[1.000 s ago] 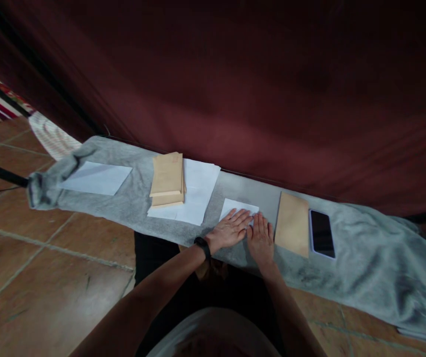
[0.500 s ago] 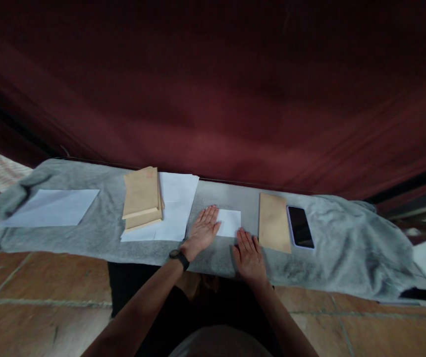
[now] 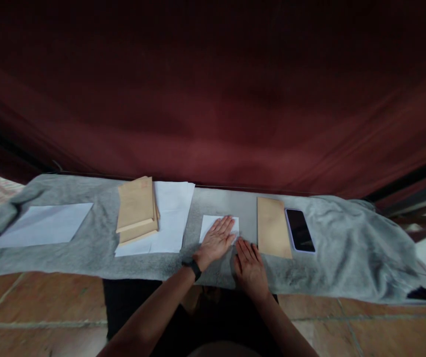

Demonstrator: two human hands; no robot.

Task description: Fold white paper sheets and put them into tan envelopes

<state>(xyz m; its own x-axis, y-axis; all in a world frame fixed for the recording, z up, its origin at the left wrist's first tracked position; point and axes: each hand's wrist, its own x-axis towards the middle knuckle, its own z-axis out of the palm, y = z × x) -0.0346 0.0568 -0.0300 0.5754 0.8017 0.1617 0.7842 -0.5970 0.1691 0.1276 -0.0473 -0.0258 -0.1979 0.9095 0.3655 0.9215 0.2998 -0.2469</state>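
A small white piece of paper (image 3: 207,225), apparently folded, lies on the grey cloth in front of me. Flat across its middle and right part rests my left hand (image 3: 218,239), fingers stretched out, a dark watch on the wrist. My right hand (image 3: 250,265) lies with fingers extended at the paper's lower right corner, its fingertips on or beside the edge. Just right of that hand is a single brown envelope (image 3: 273,225). Part of the paper is hidden under my left hand.
Several brown envelopes (image 3: 135,203) lie on white sheets (image 3: 172,213) to the left. Another white sheet (image 3: 45,225) lies farther left. A phone (image 3: 300,230) is right of the single envelope. The grey cloth (image 3: 343,253) is rumpled at right; a dark red surface (image 3: 213,124) rises behind.
My left hand has slid rightward across the white paper, from its left edge to its middle and right part. My right hand stays near the lower right corner. The view has shifted slightly.
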